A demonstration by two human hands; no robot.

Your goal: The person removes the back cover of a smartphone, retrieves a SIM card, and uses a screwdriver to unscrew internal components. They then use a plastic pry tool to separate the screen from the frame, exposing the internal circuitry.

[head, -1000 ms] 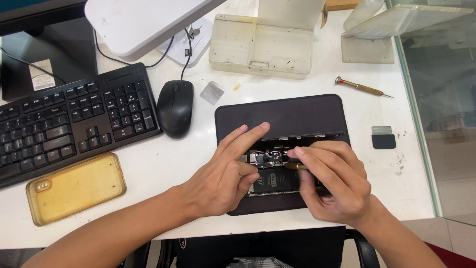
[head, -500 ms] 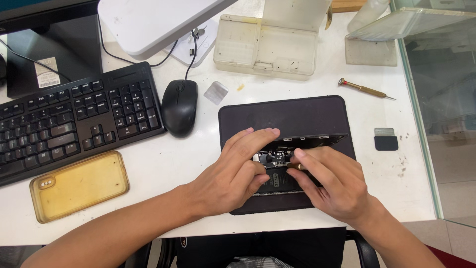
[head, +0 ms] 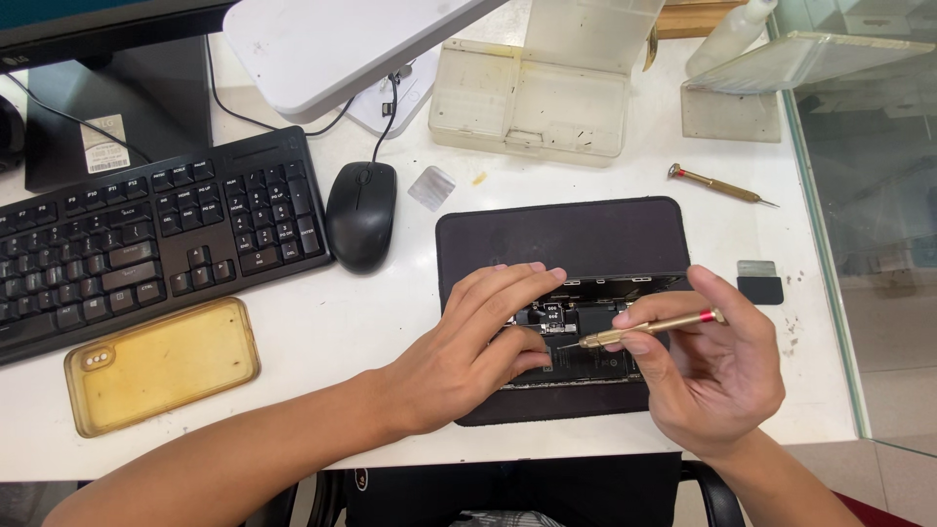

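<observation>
Head view: right hand (head: 717, 376) now holds a gold screwdriver (head: 649, 329).

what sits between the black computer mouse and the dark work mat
A small silvery square piece lies on the white table between the black computer mouse and the dark work mat, in the head view.

White desk (head: 322, 342), scuffed and speckled near the right edge; glass partition (head: 869, 224) with a greenish rim runs along its right side; monitor (head: 98, 24) at top left on a dark stand; white lamp head (head: 332, 49) overhangs the back; black chair (head: 508, 493) below the front edge; even bright light, soft shadows.
</observation>
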